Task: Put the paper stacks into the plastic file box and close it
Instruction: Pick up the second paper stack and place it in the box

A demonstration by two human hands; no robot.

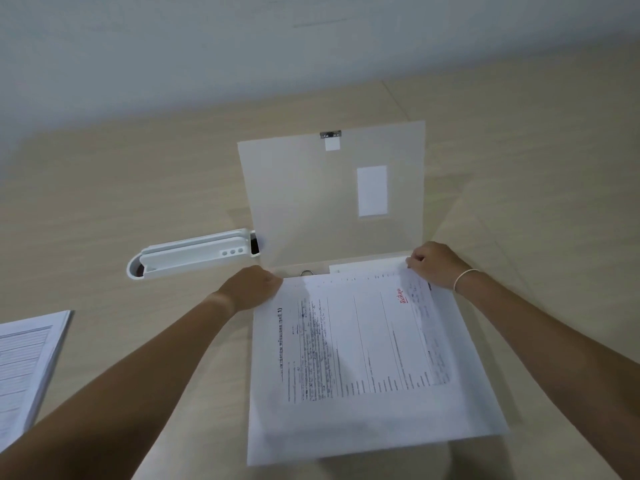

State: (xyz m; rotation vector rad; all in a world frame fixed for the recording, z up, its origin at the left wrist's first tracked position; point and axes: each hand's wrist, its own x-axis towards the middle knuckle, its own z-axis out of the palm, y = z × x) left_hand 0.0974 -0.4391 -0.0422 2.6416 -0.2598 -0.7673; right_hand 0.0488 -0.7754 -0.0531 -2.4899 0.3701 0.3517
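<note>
**Frosted plastic, pale wood, plain paper**

The file box [332,188] looks like thin frosted plastic, see-through enough that the bench grain shows faintly behind the raised lid, with a soft matt sheen. Its clasp [330,134] at the lid edge is shiny metal. The bench [138,188] is pale wood-look laminate, smooth, low gloss, fine straight grain. The paper stack [363,358] is ordinary matt white printed paper, same for the second stack [27,358] on the left. The white cable tray [194,254] set into the bench looks like smooth moulded plastic, slightly glossy.
</note>
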